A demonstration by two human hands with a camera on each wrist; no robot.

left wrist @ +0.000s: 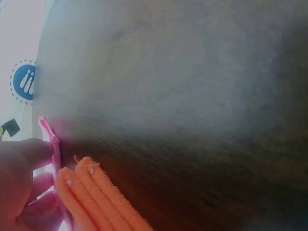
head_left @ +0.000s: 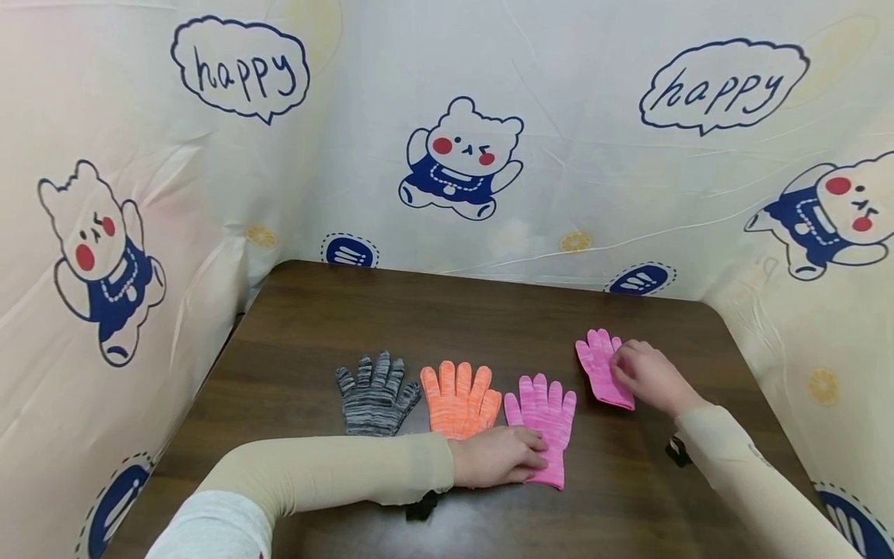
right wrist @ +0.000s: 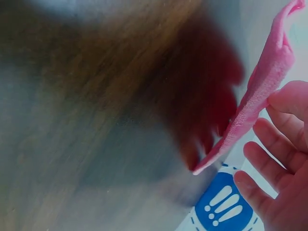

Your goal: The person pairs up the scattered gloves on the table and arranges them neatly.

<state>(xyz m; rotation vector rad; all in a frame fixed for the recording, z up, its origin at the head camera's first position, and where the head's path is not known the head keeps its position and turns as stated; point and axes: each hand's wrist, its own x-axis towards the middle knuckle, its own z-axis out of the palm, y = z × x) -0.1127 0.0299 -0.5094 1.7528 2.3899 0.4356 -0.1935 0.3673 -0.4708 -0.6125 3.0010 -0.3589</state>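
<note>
My left hand (head_left: 499,456) rests its fingers on the lower part of a pink knit glove (head_left: 552,419), which lies palm-flat with its fingers pointing away. In the left wrist view, the fingertips (left wrist: 42,185) meet that glove's thin edge. Farther right, my right hand (head_left: 656,376) touches the right side of a second pink glove (head_left: 597,365), covering part of it. The right wrist view shows this glove (right wrist: 262,86) edge-on, with the thumb against it and the other fingers spread. An orange glove (head_left: 461,396) lies left of the first pink one, partly behind my left wrist.
A grey and black striped glove (head_left: 377,396) lies at the left end of the row, its cuff hidden by my left sleeve (head_left: 335,470). The dark wooden table (head_left: 447,310) is bordered by a printed curtain (head_left: 587,178) at the back and sides.
</note>
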